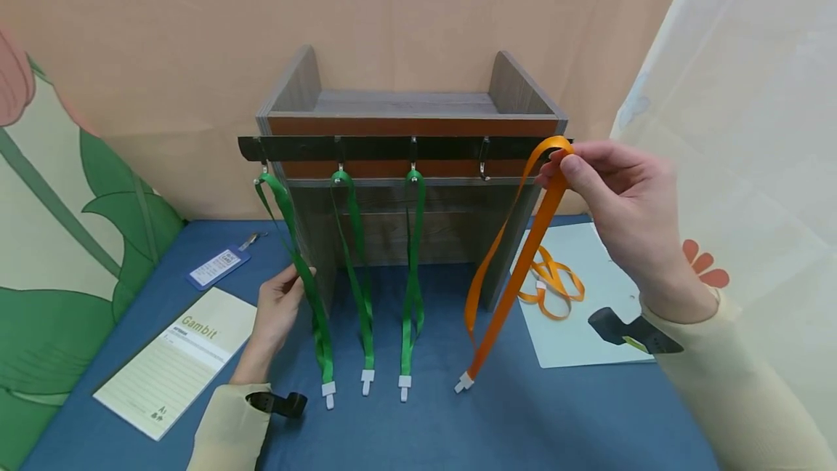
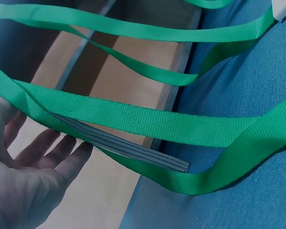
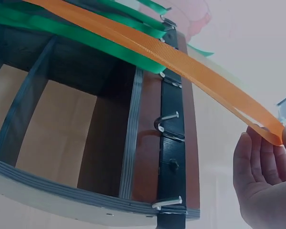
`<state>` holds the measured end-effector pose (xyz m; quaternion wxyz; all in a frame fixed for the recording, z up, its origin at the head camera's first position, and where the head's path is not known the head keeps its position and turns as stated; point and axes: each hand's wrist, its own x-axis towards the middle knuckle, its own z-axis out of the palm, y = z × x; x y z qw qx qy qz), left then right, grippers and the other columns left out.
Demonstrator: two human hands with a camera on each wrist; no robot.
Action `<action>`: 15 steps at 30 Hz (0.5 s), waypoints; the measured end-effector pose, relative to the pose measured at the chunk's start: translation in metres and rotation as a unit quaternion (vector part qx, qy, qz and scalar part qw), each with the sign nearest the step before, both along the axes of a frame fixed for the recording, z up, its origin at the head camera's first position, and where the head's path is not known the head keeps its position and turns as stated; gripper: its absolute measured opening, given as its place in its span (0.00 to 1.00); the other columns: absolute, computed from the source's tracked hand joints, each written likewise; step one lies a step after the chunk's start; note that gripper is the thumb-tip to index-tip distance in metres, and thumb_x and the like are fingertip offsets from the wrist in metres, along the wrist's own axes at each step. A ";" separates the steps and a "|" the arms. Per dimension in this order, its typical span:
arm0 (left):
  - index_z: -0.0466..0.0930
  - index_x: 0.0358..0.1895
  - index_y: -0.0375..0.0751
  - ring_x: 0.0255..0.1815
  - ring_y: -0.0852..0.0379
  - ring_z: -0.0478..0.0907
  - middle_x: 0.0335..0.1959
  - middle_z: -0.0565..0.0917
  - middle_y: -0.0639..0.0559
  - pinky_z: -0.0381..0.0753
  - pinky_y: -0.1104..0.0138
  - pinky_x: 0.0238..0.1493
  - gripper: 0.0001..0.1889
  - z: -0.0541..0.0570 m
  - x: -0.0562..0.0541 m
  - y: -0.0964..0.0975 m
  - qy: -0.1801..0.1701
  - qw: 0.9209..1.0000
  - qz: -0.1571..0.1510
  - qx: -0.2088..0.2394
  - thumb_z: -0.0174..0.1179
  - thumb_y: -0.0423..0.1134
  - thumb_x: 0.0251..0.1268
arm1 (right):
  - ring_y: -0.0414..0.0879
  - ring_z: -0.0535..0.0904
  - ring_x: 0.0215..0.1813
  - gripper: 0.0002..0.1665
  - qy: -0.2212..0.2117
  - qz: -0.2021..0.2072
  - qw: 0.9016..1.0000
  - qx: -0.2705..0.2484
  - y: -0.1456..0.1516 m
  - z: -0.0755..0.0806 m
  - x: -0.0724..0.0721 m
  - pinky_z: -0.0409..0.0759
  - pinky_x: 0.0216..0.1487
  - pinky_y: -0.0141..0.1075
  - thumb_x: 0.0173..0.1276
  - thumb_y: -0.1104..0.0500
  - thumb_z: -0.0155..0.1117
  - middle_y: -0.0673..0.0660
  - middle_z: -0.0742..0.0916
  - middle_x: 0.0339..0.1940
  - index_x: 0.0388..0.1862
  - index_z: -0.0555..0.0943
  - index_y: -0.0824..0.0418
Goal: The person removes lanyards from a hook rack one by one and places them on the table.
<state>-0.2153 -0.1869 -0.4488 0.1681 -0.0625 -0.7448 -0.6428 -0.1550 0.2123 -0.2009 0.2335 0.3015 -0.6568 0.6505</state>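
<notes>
In the head view, my right hand [image 1: 631,213] pinches the top loop of an orange lanyard [image 1: 523,267] between thumb and fingers. The lanyard hangs down to a white clip [image 1: 464,383], to the right of a bare hook [image 1: 484,169] on the black rail [image 1: 379,147]. Three green lanyards [image 1: 412,289] hang from hooks further left, white clips at the bottom. Beside the leftmost one is my left hand [image 1: 277,307]. The left wrist view shows its relaxed fingers [image 2: 74,160] touching or close behind the green strap [image 2: 148,121].
The rail fronts a grey wooden shelf unit [image 1: 294,89] on a blue tabletop [image 1: 405,442]. On the right, another orange lanyard [image 1: 556,282] lies coiled on a pale sheet [image 1: 556,347]. A Gambit notepad [image 1: 176,362] and a blue badge holder [image 1: 219,266] lie on the left.
</notes>
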 end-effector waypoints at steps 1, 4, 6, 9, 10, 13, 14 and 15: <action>0.78 0.56 0.30 0.36 0.61 0.75 0.40 0.82 0.57 0.75 0.73 0.36 0.17 0.000 0.000 0.000 0.000 1.000 -0.001 0.000 0.56 0.37 0.70 | 0.54 0.83 0.36 0.09 -0.001 0.002 1.000 -0.005 0.001 0.001 0.000 0.77 0.48 0.39 0.66 0.74 0.58 0.68 0.84 0.34 0.42 0.78 0.83; 0.78 0.56 0.29 0.35 0.61 0.74 0.39 0.82 0.56 0.74 0.73 0.35 0.17 0.000 -0.001 0.000 0.000 1.000 -0.002 0.002 0.56 0.37 0.70 | 0.55 0.83 0.35 0.09 -0.004 0.008 1.000 -0.023 0.003 0.003 0.000 0.78 0.48 0.40 0.66 0.75 0.57 0.69 0.84 0.34 0.41 0.77 0.84; 0.78 0.56 0.29 0.35 0.61 0.74 0.39 0.82 0.56 0.74 0.73 0.35 0.17 0.000 -0.001 0.000 0.000 1.000 -0.001 0.003 0.56 0.37 0.70 | 0.56 0.82 0.34 0.10 -0.005 0.013 0.999 -0.036 0.005 0.005 0.000 0.78 0.48 0.41 0.66 0.75 0.57 0.69 0.84 0.33 0.41 0.76 0.85; 0.78 0.56 0.29 0.35 0.61 0.74 0.39 0.82 0.55 0.74 0.72 0.35 0.17 0.000 -0.001 0.000 -0.001 1.000 -0.001 0.004 0.56 0.37 0.71 | 0.57 0.82 0.34 0.10 -0.005 0.012 0.999 -0.053 0.010 0.007 -0.001 0.78 0.47 0.41 0.65 0.76 0.57 0.70 0.84 0.33 0.41 0.76 0.86; 0.78 0.56 0.30 0.35 0.61 0.74 0.40 0.82 0.55 0.74 0.72 0.35 0.17 0.000 -0.001 0.000 -0.001 1.000 -0.001 0.004 0.56 0.37 0.71 | 0.57 0.83 0.34 0.10 -0.004 0.009 0.998 -0.055 0.012 0.008 -0.001 0.78 0.47 0.41 0.65 0.76 0.57 0.70 0.84 0.33 0.41 0.76 0.86; 0.78 0.56 0.30 0.35 0.60 0.74 0.40 0.82 0.54 0.74 0.72 0.35 0.17 0.000 0.000 0.000 -0.001 1.000 -0.002 0.003 0.56 0.37 0.71 | 0.56 0.82 0.34 0.12 -0.003 -0.002 0.998 -0.060 0.019 0.011 -0.004 0.78 0.46 0.40 0.65 0.75 0.59 0.70 0.84 0.34 0.42 0.75 0.87; 0.78 0.56 0.30 0.35 0.60 0.74 0.40 0.82 0.54 0.74 0.72 0.35 0.17 0.001 0.000 0.000 -0.001 1.000 -0.002 0.002 0.56 0.37 0.71 | 0.56 0.82 0.34 0.12 -0.004 -0.006 0.998 -0.062 0.022 0.012 -0.005 0.79 0.46 0.40 0.65 0.75 0.59 0.70 0.84 0.34 0.42 0.75 0.87; 0.78 0.56 0.30 0.35 0.60 0.73 0.40 0.82 0.54 0.74 0.72 0.34 0.17 0.001 0.000 0.000 -0.001 1.000 -0.002 0.001 0.56 0.37 0.71 | 0.56 0.82 0.35 0.13 -0.005 -0.004 0.998 -0.068 0.025 0.014 -0.006 0.79 0.47 0.40 0.64 0.75 0.60 0.70 0.83 0.34 0.43 0.75 0.87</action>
